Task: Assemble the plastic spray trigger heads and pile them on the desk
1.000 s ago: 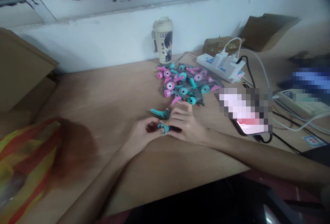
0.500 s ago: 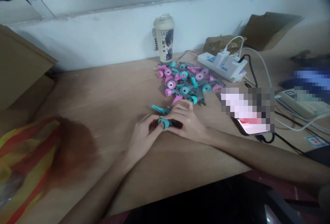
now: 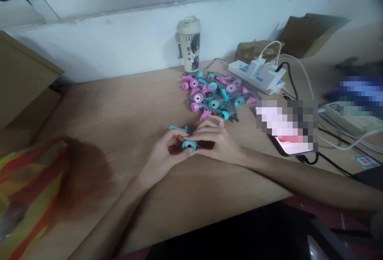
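My left hand (image 3: pixel 166 154) and my right hand (image 3: pixel 217 140) meet over the wooden table (image 3: pixel 125 108), both with fingers curled round a small teal and grey plastic part (image 3: pixel 189 145). Its teal ring end shows between my fingertips. Another teal and grey piece (image 3: pixel 178 129) lies on the table just behind my left fingers. A pile of pink, teal and grey parts (image 3: pixel 217 94) sits right behind my right hand.
A lidded coffee cup (image 3: pixel 189 44) stands against the wall. To the right lie a white power strip (image 3: pixel 257 76) with plugs and cables, a phone (image 3: pixel 291 142) and cardboard boxes (image 3: pixel 311 32). A striped bag (image 3: pixel 26 196) is at the front left, a brown box (image 3: pixel 20 80) at the far left.
My hands have drawn closer together around the teal part and turned it, so its ring end now faces up. The loose teal piece behind has shifted slightly left.
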Demonstrator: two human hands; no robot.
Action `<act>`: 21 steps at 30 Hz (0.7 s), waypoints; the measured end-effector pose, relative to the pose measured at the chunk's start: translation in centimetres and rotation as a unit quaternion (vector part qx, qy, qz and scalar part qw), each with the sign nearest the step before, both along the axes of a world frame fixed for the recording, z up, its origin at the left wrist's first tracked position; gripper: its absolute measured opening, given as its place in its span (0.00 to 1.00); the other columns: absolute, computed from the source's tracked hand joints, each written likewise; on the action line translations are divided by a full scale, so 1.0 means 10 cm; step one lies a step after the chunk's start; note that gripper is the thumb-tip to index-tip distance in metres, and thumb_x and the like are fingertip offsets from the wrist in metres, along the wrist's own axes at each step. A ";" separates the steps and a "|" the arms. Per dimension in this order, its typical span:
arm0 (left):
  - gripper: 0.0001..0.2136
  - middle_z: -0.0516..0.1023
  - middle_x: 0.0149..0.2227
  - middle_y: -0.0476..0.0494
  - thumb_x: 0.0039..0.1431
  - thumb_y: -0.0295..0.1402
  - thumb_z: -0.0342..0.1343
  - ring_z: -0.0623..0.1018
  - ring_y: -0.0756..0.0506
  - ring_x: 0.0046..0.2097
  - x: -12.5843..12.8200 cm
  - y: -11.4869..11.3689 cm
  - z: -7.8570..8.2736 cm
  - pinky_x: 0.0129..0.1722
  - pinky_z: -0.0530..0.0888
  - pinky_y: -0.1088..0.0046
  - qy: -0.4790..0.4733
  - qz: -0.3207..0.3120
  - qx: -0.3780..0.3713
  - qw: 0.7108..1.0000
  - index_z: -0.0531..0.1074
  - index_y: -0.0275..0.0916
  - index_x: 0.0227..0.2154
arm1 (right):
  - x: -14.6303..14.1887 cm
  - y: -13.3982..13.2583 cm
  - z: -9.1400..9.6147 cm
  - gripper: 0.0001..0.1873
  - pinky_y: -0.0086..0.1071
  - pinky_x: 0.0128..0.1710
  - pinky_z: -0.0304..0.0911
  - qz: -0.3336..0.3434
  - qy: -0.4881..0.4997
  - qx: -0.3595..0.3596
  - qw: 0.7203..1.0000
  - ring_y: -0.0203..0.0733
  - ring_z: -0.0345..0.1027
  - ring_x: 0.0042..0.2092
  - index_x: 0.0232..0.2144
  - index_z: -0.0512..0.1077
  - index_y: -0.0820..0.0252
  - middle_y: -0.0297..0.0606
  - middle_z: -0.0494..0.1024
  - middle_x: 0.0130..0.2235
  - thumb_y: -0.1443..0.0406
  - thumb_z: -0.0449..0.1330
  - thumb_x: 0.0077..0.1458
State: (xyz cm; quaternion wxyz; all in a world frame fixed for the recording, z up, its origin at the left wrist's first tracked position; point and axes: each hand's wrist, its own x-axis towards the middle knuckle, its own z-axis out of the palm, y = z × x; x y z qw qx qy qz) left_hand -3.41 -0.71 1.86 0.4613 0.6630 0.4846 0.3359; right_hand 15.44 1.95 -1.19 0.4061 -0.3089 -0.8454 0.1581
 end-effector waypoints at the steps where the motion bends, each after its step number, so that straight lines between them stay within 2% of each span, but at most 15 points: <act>1: 0.12 0.72 0.33 0.49 0.50 0.33 0.60 0.73 0.50 0.35 -0.01 0.01 0.01 0.35 0.70 0.74 -0.001 -0.006 -0.015 1.000 0.67 0.39 0.37 | 0.00 0.00 -0.01 0.13 0.42 0.54 0.42 0.005 -0.005 0.005 1.000 0.38 0.67 0.42 0.40 0.75 0.51 0.31 0.79 0.36 0.57 0.62 0.51; 7: 0.12 0.72 0.32 0.50 0.49 0.33 0.61 0.72 0.51 0.35 -0.09 0.04 0.08 0.36 0.70 0.74 0.019 -0.043 -0.048 0.998 0.68 0.38 0.37 | 0.01 0.02 -0.04 0.14 0.43 0.54 0.41 0.043 -0.039 0.038 0.998 0.38 0.65 0.43 0.42 0.74 0.51 0.32 0.79 0.39 0.55 0.59 0.54; 13: 0.12 0.73 0.34 0.48 0.51 0.32 0.59 0.73 0.50 0.36 -0.11 0.06 0.08 0.38 0.71 0.72 0.025 -0.065 -0.044 0.997 0.69 0.38 0.39 | 0.01 0.03 -0.03 0.15 0.42 0.54 0.40 0.034 -0.069 0.028 0.997 0.38 0.65 0.44 0.41 0.75 0.50 0.31 0.79 0.39 0.53 0.60 0.52; 21: 0.11 0.73 0.32 0.48 0.48 0.31 0.60 0.74 0.50 0.33 -0.10 0.07 0.05 0.32 0.72 0.74 0.024 -0.063 -0.046 0.997 0.68 0.38 0.36 | 0.01 0.03 -0.06 0.16 0.41 0.53 0.41 0.039 -0.084 0.051 0.994 0.38 0.64 0.44 0.43 0.74 0.48 0.31 0.78 0.39 0.53 0.58 0.53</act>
